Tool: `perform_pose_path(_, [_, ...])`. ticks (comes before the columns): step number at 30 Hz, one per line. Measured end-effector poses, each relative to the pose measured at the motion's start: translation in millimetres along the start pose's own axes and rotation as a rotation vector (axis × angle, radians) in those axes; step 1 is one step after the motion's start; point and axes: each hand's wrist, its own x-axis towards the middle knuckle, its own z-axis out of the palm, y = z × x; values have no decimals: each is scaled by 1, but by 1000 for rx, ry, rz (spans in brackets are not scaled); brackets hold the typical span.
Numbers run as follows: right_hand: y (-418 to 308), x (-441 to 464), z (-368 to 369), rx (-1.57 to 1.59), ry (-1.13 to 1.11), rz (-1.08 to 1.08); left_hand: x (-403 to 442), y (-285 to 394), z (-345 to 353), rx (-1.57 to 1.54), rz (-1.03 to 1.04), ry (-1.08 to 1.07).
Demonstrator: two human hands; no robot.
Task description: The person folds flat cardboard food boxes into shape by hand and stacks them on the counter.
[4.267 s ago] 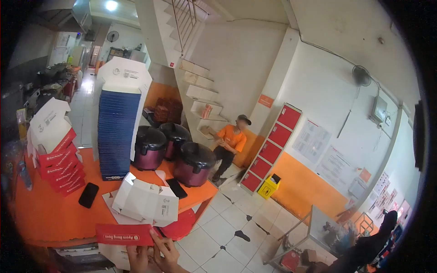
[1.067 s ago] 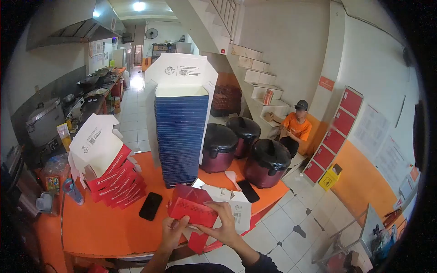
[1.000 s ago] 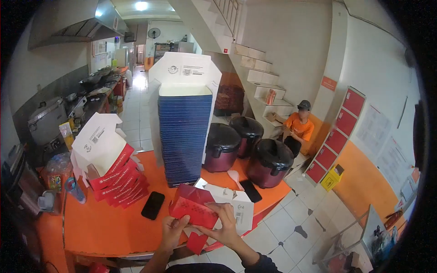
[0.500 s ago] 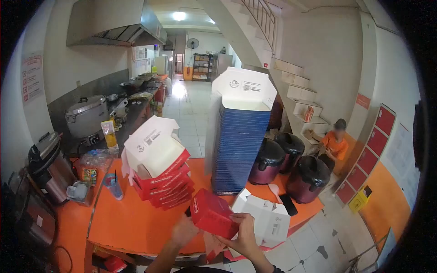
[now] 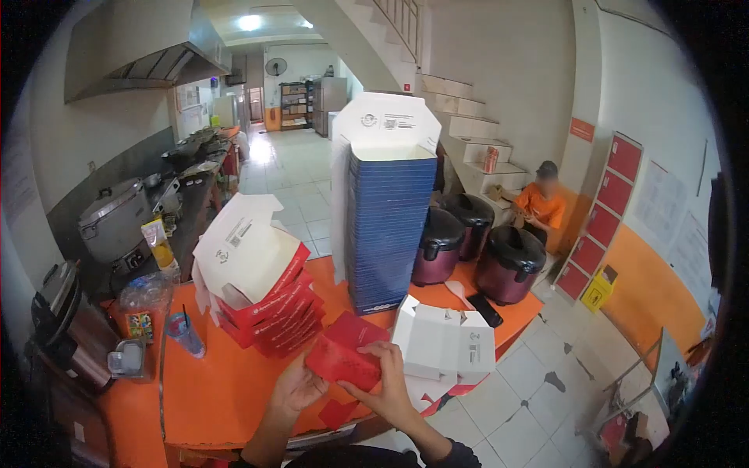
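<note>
A small red box (image 5: 349, 352) is held above the front edge of the orange table (image 5: 226, 390). My right hand (image 5: 382, 382) grips its right side, thumb below and fingers over the edge. My left hand (image 5: 298, 384) is at the box's left side, palm up with its fingers apart. To the right lie unfolded white box blanks (image 5: 445, 343). Behind the hands stands a tall stack of blue boxes (image 5: 390, 226), with a white lid raised at the top. Left of it leans a stack of red boxes (image 5: 277, 320) with an open white lid.
Purple rice cookers (image 5: 509, 265) stand at the table's back right, near a black phone (image 5: 485, 310) and a pale spoon (image 5: 459, 292). A cup (image 5: 186, 335) and a plastic container (image 5: 129, 360) are at the left. A person in orange (image 5: 540, 204) sits by the stairs.
The flat red piece seen first is now a folded box. My left hand has moved from in front of the box to its left side. The camera view has shifted.
</note>
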Motion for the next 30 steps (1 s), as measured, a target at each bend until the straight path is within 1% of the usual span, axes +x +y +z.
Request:
perform_pose_path(1, [-5,-2,0,-3,19,-42,-6,-3,18,41,34,69])
perform_pose_path(3, [-11,-9,-1,-7,58,-130,-16,-7,56,286,157,47])
perform_pose_path(4, [-4,-19,1,57,190,-213,-23,-7,75,407,219,38])
perform_pose_path(6, [11,-38,7,190,452,-369,-42,5,112,967,323,-116])
perform_pose_path(7, [9,-35,9,239,555,-402,-52,11,129,1248,369,-191])
perform_pose_path(9, [3,-30,12,335,766,-458,-76,29,163,1773,477,-200])
perform_pose_path(10, [3,-32,8,312,684,-388,-81,35,178,2038,521,-202])
perform_pose_path(13, [10,-44,-8,210,466,-198,-73,42,217,2854,989,-34])
perform_pose_path(15, [11,-49,-16,111,351,-87,-59,54,203,3014,1179,359])
perform_pose_path(16, [12,-52,-19,119,339,-84,-50,65,189,3070,1268,572])
perform_pose_path(18, [14,-59,-29,133,310,-74,-29,95,145,3167,1331,824])
perform_pose_path(20, [13,-63,-38,114,299,-39,-17,117,103,3139,893,960])
perform_pose_path(23, [17,-63,-55,62,268,-9,-13,123,95,3210,443,752])
perform_pose_path(26, [26,-65,-70,49,208,36,-8,138,97,3133,501,734])
perform_pose_path(27, [32,-68,-73,51,185,59,-9,137,107,3063,492,699])
perform_pose_path(29, [61,-78,-74,-38,87,81,-10,143,118,3017,489,606])
perform_pose_path(30, [80,-83,-72,-85,40,95,-9,143,119,2928,492,634])
